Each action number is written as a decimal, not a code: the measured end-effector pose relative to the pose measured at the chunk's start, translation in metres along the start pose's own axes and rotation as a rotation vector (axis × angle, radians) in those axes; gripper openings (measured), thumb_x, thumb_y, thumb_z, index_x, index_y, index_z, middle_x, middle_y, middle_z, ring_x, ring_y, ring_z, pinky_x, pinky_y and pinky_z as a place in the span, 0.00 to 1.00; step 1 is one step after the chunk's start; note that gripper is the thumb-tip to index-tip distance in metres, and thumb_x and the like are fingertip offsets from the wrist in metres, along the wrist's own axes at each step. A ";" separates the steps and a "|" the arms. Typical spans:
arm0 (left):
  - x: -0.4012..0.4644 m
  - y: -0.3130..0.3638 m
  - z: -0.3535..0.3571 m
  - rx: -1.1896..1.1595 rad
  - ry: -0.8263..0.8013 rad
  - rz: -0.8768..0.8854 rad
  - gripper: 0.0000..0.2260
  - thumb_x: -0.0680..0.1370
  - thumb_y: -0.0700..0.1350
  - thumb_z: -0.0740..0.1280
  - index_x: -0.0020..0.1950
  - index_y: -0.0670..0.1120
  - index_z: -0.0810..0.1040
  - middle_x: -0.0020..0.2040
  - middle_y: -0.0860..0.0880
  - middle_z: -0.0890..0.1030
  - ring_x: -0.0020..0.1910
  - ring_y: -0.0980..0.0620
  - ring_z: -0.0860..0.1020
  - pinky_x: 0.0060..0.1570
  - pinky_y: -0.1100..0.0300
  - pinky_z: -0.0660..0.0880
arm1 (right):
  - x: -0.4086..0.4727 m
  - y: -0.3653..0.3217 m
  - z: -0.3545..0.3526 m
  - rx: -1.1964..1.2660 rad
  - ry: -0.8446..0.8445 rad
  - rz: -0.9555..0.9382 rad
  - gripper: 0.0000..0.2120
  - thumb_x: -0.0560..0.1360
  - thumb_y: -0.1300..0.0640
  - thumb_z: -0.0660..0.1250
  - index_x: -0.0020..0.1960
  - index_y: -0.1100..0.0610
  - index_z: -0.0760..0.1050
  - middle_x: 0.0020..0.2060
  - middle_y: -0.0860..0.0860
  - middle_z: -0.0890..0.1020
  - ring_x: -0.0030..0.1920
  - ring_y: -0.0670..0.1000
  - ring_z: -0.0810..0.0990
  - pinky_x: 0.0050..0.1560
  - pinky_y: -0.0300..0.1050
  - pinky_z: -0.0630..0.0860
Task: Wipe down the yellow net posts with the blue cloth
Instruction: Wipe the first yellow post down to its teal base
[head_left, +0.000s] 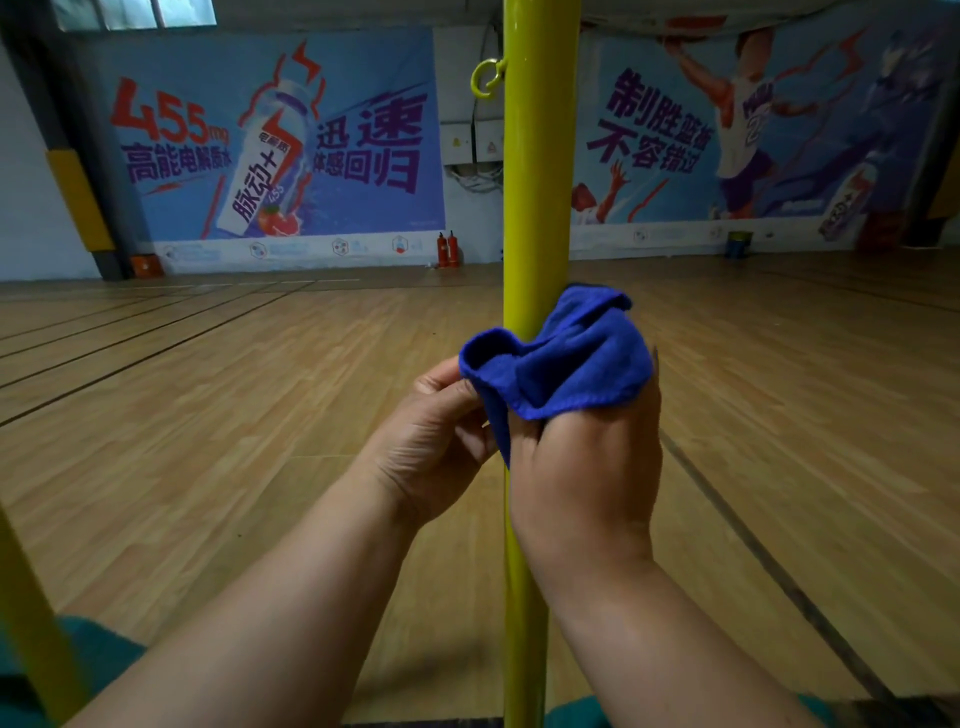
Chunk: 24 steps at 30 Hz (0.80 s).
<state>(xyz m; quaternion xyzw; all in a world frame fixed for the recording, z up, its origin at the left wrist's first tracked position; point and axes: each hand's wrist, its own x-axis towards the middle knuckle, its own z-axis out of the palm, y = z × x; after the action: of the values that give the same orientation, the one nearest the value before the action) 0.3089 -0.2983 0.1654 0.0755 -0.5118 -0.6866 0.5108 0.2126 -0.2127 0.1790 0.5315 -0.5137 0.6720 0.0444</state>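
Observation:
A yellow net post (537, 182) stands upright right in front of me, running from top to bottom of the view, with a yellow hook (487, 78) on its left side near the top. A crumpled blue cloth (561, 364) is bunched against the post at mid height. My right hand (582, 478) grips the cloth from below, fingers curled into it, in front of the post. My left hand (441, 431) pinches the cloth's left edge just left of the post.
Another yellow bar (31, 623) slants up at the lower left. Wooden court floor (234, 415) with dark lines spreads all around. Blue advertising banners (280, 145) cover the far wall, with two red fire extinguishers (447, 250) at its foot. Teal padding (104, 660) lies at the bottom edge.

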 end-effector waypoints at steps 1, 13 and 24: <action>0.000 -0.001 0.001 0.002 0.014 -0.006 0.13 0.76 0.31 0.65 0.51 0.44 0.85 0.48 0.44 0.85 0.45 0.51 0.84 0.46 0.57 0.83 | -0.006 0.001 -0.001 -0.020 0.024 -0.010 0.18 0.74 0.46 0.71 0.60 0.53 0.74 0.50 0.36 0.69 0.48 0.36 0.69 0.54 0.31 0.70; -0.010 -0.008 0.006 -0.017 0.048 -0.075 0.34 0.58 0.49 0.85 0.60 0.44 0.79 0.47 0.43 0.83 0.46 0.48 0.82 0.53 0.53 0.78 | -0.065 0.032 -0.015 -0.040 0.003 -0.058 0.24 0.73 0.50 0.76 0.65 0.59 0.76 0.61 0.49 0.77 0.60 0.51 0.78 0.66 0.46 0.74; -0.015 -0.014 0.003 -0.052 0.017 -0.042 0.29 0.66 0.48 0.82 0.64 0.44 0.79 0.53 0.44 0.84 0.54 0.46 0.83 0.53 0.52 0.80 | -0.113 0.069 -0.021 0.275 -0.254 0.319 0.25 0.72 0.75 0.72 0.67 0.70 0.71 0.61 0.55 0.80 0.65 0.51 0.79 0.56 0.20 0.67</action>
<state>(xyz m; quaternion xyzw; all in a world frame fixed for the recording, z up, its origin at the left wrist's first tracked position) 0.3051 -0.2848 0.1496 0.0786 -0.4876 -0.7096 0.5026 0.2055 -0.1742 0.0504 0.5251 -0.4962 0.6618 -0.2000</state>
